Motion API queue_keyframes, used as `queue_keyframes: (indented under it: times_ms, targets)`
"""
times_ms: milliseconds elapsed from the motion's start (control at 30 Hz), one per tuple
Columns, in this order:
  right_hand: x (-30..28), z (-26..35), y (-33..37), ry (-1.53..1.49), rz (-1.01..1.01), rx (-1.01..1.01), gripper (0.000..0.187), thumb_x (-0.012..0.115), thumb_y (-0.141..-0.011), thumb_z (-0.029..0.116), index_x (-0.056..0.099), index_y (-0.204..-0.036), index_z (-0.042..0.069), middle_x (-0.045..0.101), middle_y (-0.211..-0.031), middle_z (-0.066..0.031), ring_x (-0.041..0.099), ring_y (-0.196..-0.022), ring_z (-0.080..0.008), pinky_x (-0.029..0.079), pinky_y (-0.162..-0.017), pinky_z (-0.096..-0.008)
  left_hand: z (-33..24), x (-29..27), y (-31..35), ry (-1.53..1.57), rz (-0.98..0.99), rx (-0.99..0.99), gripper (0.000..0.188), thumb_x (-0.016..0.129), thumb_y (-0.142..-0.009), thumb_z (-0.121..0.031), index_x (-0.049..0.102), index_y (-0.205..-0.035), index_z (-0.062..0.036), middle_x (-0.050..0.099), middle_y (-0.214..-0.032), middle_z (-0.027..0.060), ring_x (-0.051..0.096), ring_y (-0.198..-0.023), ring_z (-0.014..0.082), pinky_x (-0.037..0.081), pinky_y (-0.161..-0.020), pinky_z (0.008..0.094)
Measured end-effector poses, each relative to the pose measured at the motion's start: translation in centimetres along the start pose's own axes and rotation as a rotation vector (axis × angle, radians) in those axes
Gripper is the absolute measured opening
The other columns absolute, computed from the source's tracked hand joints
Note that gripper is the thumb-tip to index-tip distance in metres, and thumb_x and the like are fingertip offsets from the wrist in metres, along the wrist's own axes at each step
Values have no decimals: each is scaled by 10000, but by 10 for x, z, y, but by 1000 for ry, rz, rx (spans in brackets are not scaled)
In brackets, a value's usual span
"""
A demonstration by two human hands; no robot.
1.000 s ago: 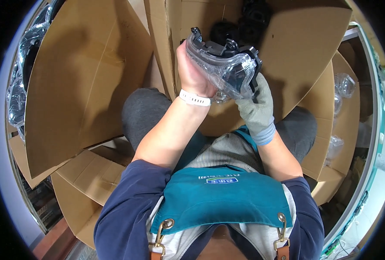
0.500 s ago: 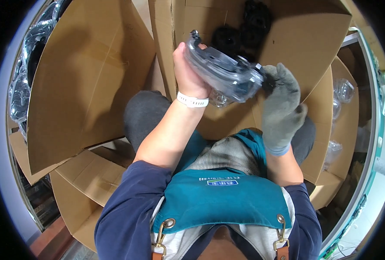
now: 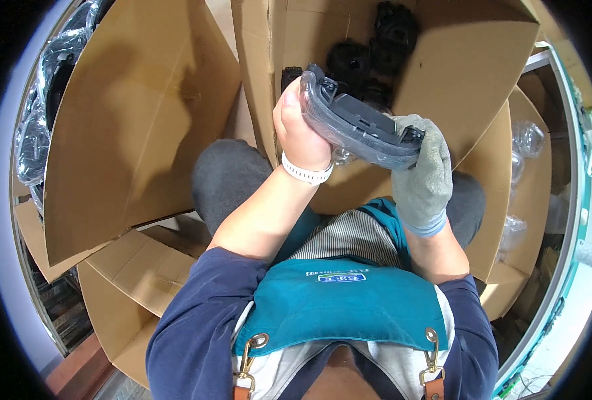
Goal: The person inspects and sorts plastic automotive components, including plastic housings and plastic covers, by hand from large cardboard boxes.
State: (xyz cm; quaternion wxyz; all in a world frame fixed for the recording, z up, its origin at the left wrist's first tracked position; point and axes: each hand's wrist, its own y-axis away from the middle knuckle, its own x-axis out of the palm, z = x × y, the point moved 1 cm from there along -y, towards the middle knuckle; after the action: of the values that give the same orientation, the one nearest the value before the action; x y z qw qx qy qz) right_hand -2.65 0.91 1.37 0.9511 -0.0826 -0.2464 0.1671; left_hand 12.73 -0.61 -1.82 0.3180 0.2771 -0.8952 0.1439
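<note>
Left hand (image 3: 300, 133), bare, is clamped on one end of a curved part (image 3: 362, 130), and the right hand (image 3: 424, 167), in a grey-green knit glove, grips the other end. The part is held tilted above the near side of a deep open box (image 3: 472, 73), which reaches down between the person's knees (image 3: 232, 190).

Brown cardboard takes up most of the room: a broad panel (image 3: 129, 133) leans on the left with dark shadows across it, a smaller box (image 3: 119, 327) gapes at the lower left, and another carton (image 3: 536, 180) stands at the right, in front of a pale frame (image 3: 546, 280) edged with teal.

Along its bowed near side the part has a glossy clear shell, finely ribbed; behind that sit black brackets and knobs. A white perforated strap (image 3: 307, 175) circles the left wrist. The teal apron (image 3: 349, 313) hangs from metal clips over striped cloth (image 3: 349, 233).

Chunky black pieces (image 3: 376, 50) lie in the deep box, some hidden by the hands and the part. Shiny plastic-wrapped goods (image 3: 32, 150) line the far left, and clear plastic pieces (image 3: 528, 139) show in the right carton.
</note>
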Motion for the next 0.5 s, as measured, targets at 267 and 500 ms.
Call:
queue_keyframes:
  times_ms: [267, 500]
  targets:
    - [-12, -1, 11, 37, -82, -329, 412, 463, -916, 293, 493, -1193, -11, 579, -1023, -143, 569, -971, -251, 392, -990, -483, -16, -2, 5, -360, 375, 432, 388, 417, -798, -318, 525, -920, 34, 519, -907, 134, 512, -811, 198, 417, -754, 307]
    - [2, 10, 9, 534, -187, -552, 526, 427, -911, 386, 479, -1245, -17, 574, -1151, -201, 555, -1096, -315, 382, -1014, -452, -23, -2, 18, -406, 429, 199, 514, 444, -789, -501, 465, -747, 11, 459, -749, 67, 402, -681, 130, 314, -629, 247]
